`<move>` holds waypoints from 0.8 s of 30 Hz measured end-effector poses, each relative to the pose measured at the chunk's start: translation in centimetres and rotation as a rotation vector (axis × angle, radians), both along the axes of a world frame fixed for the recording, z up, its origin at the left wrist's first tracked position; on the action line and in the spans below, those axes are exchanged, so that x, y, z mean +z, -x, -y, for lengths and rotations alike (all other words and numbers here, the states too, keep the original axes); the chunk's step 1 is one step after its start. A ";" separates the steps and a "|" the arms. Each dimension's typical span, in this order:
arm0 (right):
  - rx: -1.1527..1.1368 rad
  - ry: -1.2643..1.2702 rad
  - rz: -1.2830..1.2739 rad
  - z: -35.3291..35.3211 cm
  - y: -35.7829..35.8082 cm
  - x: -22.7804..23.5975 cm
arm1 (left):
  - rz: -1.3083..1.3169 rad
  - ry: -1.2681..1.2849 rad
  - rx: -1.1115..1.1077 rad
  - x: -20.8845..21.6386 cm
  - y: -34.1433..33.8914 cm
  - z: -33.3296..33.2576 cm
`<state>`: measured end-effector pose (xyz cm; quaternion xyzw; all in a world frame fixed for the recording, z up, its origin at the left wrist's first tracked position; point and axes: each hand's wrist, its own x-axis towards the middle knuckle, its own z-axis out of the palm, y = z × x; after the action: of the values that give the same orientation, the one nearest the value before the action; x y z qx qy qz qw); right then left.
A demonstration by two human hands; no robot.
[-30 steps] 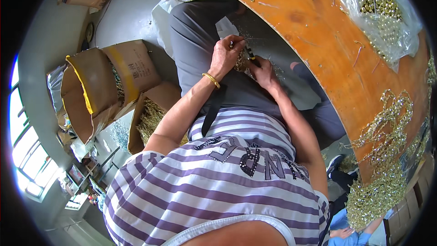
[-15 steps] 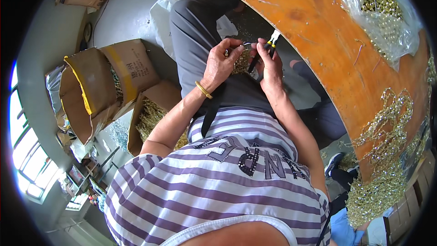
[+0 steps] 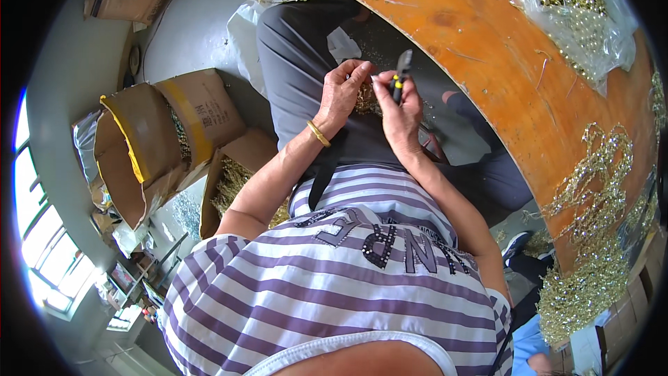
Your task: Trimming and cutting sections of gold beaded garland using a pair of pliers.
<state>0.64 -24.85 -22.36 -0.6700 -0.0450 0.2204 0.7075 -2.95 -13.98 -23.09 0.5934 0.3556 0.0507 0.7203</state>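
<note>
Pliers (image 3: 399, 83) with black and yellow handles stand jaws-up in my right hand (image 3: 401, 118), whose fingers wrap round them. Thumb and forefinger of that hand meet near the fingertips of my left hand (image 3: 338, 96). My left hand is closed in a pinch; what it holds is too small to make out. Just below the fingertips, a bunch of gold beaded strands (image 3: 365, 100) hangs between the hands, over my lap, partly hidden by them.
An orange wooden table (image 3: 459, 35) curves along the right, bearing a clear plastic bag (image 3: 591, 42) of gold beads and draped gold bead garlands (image 3: 591, 188). At the left stands an open cardboard box (image 3: 142, 136). Another person's blue clothing (image 3: 527, 345) shows at lower right.
My right hand has turned the pliers more upright and moved them slightly left, away from the table edge. My left hand stays nearly in place, still pinching.
</note>
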 end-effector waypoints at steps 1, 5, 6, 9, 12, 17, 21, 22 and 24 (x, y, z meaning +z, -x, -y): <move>-0.022 0.026 0.159 -0.3 0.1 -0.2 | 0.005 0.011 0.064 -0.2 -0.1 0.3; -0.067 -0.002 -0.181 0.4 -1.0 -3.2 | 0.040 -0.071 0.063 -1.0 0.0 0.7; -0.028 -0.080 -0.386 0.7 -1.2 -3.1 | 0.049 -0.103 0.045 -0.9 0.0 0.8; -0.013 -0.117 -0.636 1.2 -1.2 -3.2 | 0.044 0.051 0.041 0.0 -0.1 0.4; 0.107 -0.345 -0.913 1.1 -1.0 -3.5 | 0.044 0.327 0.039 -0.2 0.0 0.0; 0.006 -0.114 -0.542 2.2 -1.5 -0.4 | 0.128 -0.666 -0.176 0.3 -0.6 1.0; -0.028 -0.008 -0.306 2.7 -2.5 -1.3 | 0.274 -1.015 -0.318 1.6 -1.0 1.4; -0.004 0.086 -0.196 2.8 -2.9 -1.2 | 0.351 -1.043 -0.380 1.8 -0.9 1.2; 0.008 -0.024 -0.257 3.2 -2.9 -0.4 | 0.398 -1.007 -0.387 2.0 -1.1 1.4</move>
<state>3.55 -28.02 -22.80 -0.6273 0.0408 0.3066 0.7147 -1.81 -15.41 -21.05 0.8966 0.0300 0.1918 0.3980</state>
